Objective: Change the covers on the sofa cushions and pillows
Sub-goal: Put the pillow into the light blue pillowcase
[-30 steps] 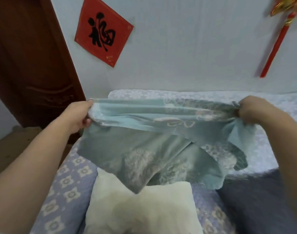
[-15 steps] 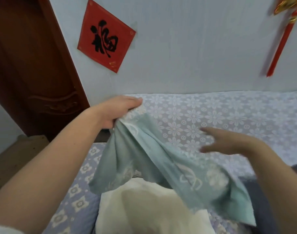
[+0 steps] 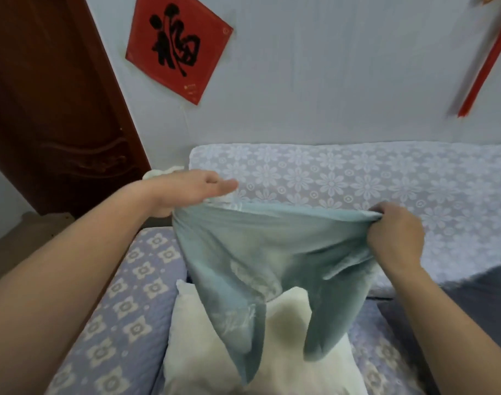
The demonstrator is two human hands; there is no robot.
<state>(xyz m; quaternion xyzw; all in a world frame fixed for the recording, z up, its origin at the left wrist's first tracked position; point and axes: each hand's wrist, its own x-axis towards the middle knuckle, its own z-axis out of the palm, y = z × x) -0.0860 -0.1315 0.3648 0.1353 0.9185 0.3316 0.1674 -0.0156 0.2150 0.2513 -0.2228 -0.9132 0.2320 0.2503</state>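
Both forearms reach out from the near edge toward the sofa. The left hand (image 3: 186,192) is held out level at the left end of the teal pillow cover (image 3: 260,258), thumb side up, its thumb stretched straight to the right; the cover's top edge bunches under the palm, and the fingers themselves are hidden behind the hand, so I cannot tell how they close on the cloth. The right hand (image 3: 394,238) sits at the right end with its back toward us, fingers (image 3: 379,216) curled tight round a gathered corner of the cover.

The cover hangs in the air between the two hands, its top edge pulled into a nearly level line, the rest drooping in two loose points down over the bare white pillow (image 3: 286,354), which lies on the sofa seat (image 3: 124,317) at the near middle. A dark grey cushion (image 3: 471,295) lies on the seat at the right, and the floral lace backrest cover (image 3: 343,178) runs behind.

Half a second ago the right hand was flat and free, holding nothing, and the cover dangled from the left hand alone in a slanting fall. Now the right hand has taken hold and the cloth is spread wide again between both hands, much as it was a second ago.
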